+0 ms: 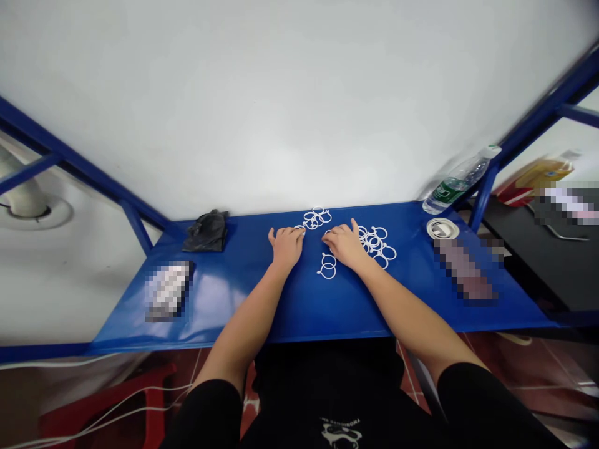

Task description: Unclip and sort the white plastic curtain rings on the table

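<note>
My left hand [286,247] is low over the blue table, its thumb and index finger pinched at a thin white ring [299,227]. Opposite it, my right hand [347,246] has its fingertips closed together, with part of another white ring showing behind them; the fingers hide most of it. A heap of white rings [374,242] with small tabs lies just right of my right hand. Several more rings [317,217] overlap near the wall. Two linked-looking rings [328,268] rest on the table below my right fingertips.
On the blue table [243,280], a black plastic bag [206,231] and a blurred-out item [169,290] lie left. At right are a water bottle [456,184] against the frame, a white coiled roll [442,229] and another blurred-out item [467,271]. Blue frame bars [135,218] flank the table.
</note>
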Tool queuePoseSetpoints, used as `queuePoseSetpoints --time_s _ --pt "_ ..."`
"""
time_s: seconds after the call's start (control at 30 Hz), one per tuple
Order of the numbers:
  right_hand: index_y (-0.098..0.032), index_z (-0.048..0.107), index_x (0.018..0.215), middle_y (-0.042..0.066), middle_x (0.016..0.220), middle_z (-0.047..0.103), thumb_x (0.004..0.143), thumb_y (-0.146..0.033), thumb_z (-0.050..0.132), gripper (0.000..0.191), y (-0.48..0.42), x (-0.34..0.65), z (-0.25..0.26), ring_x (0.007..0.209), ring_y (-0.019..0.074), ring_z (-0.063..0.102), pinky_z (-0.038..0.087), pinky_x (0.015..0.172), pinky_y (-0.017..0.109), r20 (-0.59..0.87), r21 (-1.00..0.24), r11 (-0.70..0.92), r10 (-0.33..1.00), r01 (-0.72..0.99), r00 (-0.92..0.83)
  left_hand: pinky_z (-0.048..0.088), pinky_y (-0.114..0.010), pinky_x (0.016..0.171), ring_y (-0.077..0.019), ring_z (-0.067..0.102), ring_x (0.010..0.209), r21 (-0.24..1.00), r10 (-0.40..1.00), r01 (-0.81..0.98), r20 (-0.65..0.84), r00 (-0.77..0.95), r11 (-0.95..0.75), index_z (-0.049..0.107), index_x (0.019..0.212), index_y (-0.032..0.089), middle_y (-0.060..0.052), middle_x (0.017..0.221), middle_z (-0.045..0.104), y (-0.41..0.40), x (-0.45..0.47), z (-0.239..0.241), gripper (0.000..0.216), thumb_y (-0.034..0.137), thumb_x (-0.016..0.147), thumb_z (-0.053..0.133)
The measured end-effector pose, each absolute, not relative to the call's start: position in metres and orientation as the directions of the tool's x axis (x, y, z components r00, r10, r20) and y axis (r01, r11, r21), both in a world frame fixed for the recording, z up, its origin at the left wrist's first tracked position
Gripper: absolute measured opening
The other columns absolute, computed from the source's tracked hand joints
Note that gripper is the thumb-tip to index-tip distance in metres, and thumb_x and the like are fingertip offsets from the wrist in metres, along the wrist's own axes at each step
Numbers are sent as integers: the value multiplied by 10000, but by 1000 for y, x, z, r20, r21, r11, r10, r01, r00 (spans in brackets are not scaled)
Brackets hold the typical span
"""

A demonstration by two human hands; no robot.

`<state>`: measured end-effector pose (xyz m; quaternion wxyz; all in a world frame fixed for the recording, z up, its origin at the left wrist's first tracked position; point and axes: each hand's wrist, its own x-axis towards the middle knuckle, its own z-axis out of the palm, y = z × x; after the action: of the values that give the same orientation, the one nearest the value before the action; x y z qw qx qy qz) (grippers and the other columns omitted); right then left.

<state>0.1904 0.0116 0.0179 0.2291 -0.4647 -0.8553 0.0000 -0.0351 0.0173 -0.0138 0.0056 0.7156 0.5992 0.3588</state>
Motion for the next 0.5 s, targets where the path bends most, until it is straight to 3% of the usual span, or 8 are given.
queuePoseSetpoints --time_s 0.17,0.23,0.33,0.5 --pt "-281 747 1091 91 1405 669 1044 -267 567 187 5 190 35 1233 306 606 225 1221 682 548 -319 575 761 754 -348 268 -653 1184 -285 654 1123 547 814 795 568 -121 -264 787 1136 363 -55 1157 768 21 -38 -8 210 341 1009 621" --pt "-278 731 1107 81 1475 639 1059 -284 535 202 1 191 42 1274 296 604 244 1229 645 601 -367 591 740 718 -302 330 -600 1157 -270 660 1079 576 766 781 608 -211 -241 799 1126 351 -61 1121 751 21 -40 -4 203 364 999 641" --pt "-285 711 1136 64 1325 733 1069 -313 494 229 -2 192 48 1237 282 636 282 1228 615 639 -457 625 726 633 -255 415 -522 1086 -256 655 1036 578 682 774 677 -278 -259 819 1083 320 -73 1089 721 18 -42 2 191 392 975 678" --pt "-261 700 1105 71 1076 778 1068 -380 489 245 -6 192 52 1055 271 678 464 1081 525 674 -519 677 700 522 -237 461 -488 1058 -260 651 1114 523 649 772 735 -195 -361 816 1055 288 -78 1160 715 10 -35 8 176 382 970 694"
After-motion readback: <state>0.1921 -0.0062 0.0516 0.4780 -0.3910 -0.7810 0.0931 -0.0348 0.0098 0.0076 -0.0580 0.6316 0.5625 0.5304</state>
